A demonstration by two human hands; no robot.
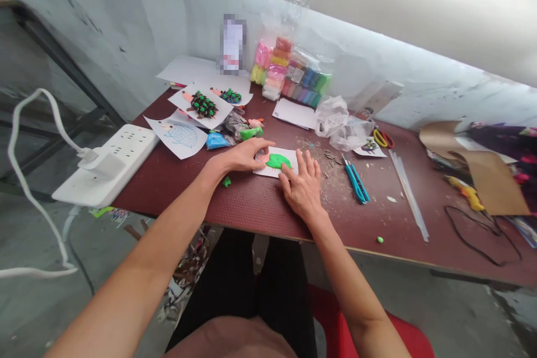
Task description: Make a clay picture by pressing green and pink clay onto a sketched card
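Observation:
A small white card (266, 173) lies on the dark red table, bearing a flattened patch of bright green clay (277, 161) with a pink clay part (263, 156) at its left end. Over the card's left edge rests my left hand (245, 155), its thumb and fingers apart around the pink part. My right hand (302, 183) lies spread on the card's right side, index fingertip touching the lower right of the green clay. A little lump of green clay (227, 182) sits left of the card. Behind my left hand lie a larger green clay piece (250, 133) and a blue clay packet (218, 140).
Hedgehog cards (203, 105) and a blue hedgehog drawing (181, 137) lie left, near a white power strip (109, 170). Clay packs (308, 83) stand by the wall. Rightward are teal snips (356, 182), scissors (383, 139), clear sticks (410, 197) and a yellow glue gun (470, 194).

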